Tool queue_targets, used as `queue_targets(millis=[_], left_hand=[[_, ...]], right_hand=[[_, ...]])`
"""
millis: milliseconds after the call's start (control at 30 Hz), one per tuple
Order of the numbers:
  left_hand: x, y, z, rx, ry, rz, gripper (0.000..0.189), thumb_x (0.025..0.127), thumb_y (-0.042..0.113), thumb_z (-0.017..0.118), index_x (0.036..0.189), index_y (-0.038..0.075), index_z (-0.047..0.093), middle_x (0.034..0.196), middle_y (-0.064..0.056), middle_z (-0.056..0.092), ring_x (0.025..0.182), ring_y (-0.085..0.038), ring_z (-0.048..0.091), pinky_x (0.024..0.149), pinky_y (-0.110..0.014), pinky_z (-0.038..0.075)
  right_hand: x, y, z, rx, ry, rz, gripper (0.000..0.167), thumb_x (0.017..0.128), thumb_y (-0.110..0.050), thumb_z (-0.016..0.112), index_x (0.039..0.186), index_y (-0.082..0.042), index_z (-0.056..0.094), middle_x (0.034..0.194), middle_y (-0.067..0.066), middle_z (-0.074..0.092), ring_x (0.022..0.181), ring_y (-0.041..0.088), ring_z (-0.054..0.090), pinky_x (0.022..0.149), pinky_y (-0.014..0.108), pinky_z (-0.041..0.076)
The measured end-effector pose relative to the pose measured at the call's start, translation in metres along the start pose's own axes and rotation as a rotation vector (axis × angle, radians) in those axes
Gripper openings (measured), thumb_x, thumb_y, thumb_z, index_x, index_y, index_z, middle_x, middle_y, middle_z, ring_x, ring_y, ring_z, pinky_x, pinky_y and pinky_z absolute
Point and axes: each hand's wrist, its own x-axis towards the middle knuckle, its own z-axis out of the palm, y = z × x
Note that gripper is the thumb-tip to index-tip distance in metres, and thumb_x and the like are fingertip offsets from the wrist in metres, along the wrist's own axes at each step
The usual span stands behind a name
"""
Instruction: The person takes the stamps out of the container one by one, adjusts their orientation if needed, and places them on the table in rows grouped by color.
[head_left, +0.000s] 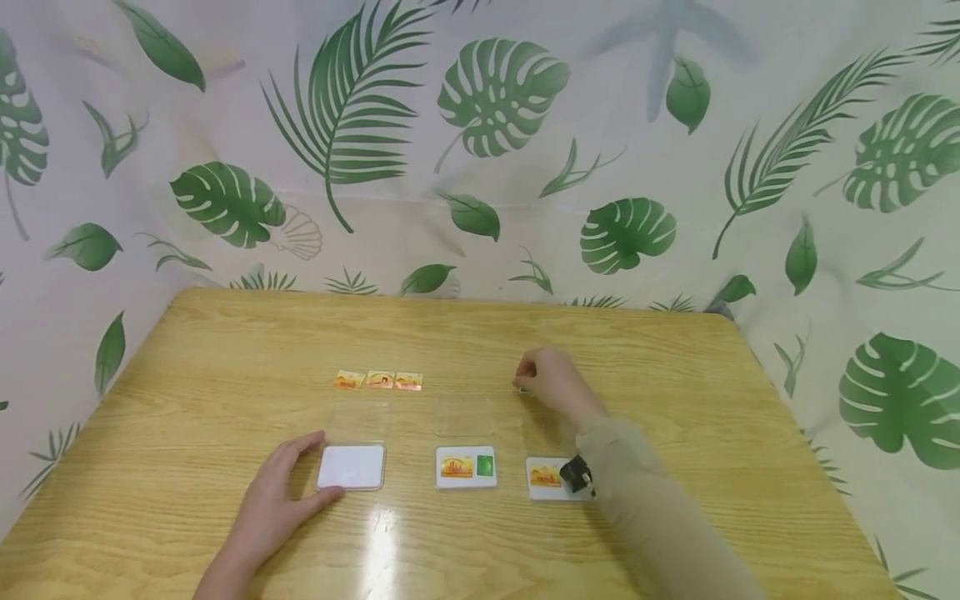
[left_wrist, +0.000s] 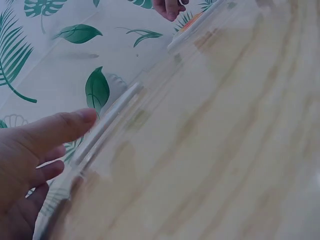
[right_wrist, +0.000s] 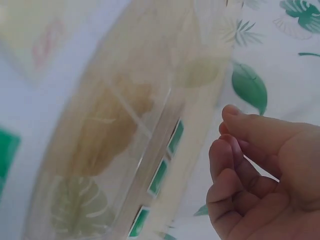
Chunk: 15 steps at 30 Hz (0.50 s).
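Observation:
At the left, a flat clear case with a blank white insert [head_left: 351, 467] lies on the table. My left hand [head_left: 273, 492] holds it at the side, thumb on the near edge and fingertips by the far left corner; my thumb [left_wrist: 70, 127] also shows at the case edge [left_wrist: 107, 122] in the left wrist view. My right hand [head_left: 551, 383] is beyond the right case, over a small green sticker [head_left: 523, 390]. Seen from the right wrist, my right hand [right_wrist: 270, 175] has curled fingers, thumb tip against index finger, nothing showing between. Three green stickers [right_wrist: 159, 176] lie beside it.
The middle case [head_left: 486, 485] bears an orange and a green picture. The right case [head_left: 543, 479], partly behind my sleeve, shows an orange one. Clear lids [head_left: 463, 415] stand behind the cases. Several orange stickers [head_left: 379, 380] lie farther back. A leaf-print cloth [head_left: 480, 167] hangs beyond the table.

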Motion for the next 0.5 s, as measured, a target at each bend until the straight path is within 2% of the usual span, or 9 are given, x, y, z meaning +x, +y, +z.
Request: queue_targets(millis=[267, 367, 500], left_hand=[[0.005, 0.014, 0.006, -0.065, 0.082, 0.046, 0.079, 0.072, 0.026, 0.085, 0.137, 0.003, 0.046, 0.134, -0.014, 0.050, 0.121, -0.033, 0.044, 0.100, -0.058, 0.036], [0.008, 0.024, 0.012, -0.108, 0.080, 0.055, 0.082, 0.071, 0.022, 0.086, 0.138, 0.002, 0.044, 0.135, -0.013, 0.049, 0.121, -0.032, 0.044, 0.100, -0.053, 0.038], [0.010, 0.040, 0.023, -0.150, 0.063, 0.046, 0.083, 0.071, 0.021, 0.086, 0.139, 0.003, 0.042, 0.136, -0.012, 0.047, 0.121, -0.032, 0.045, 0.101, -0.050, 0.040]], right_hand=[[-0.015, -0.019, 0.010, 0.049, -0.039, -0.074, 0.005, 0.088, -0.013, 0.070, 0.087, -0.009, 0.067, 0.079, -0.001, 0.059, 0.074, 0.015, 0.053, 0.065, 0.028, 0.048], [-0.021, -0.025, 0.013, 0.057, -0.052, -0.116, 0.007, 0.087, -0.015, 0.071, 0.090, -0.008, 0.068, 0.079, -0.002, 0.058, 0.074, 0.014, 0.052, 0.065, 0.027, 0.047], [-0.027, -0.031, 0.019, 0.075, -0.109, -0.183, 0.013, 0.087, -0.017, 0.072, 0.096, -0.008, 0.069, 0.083, -0.005, 0.059, 0.078, 0.013, 0.052, 0.068, 0.028, 0.048]])
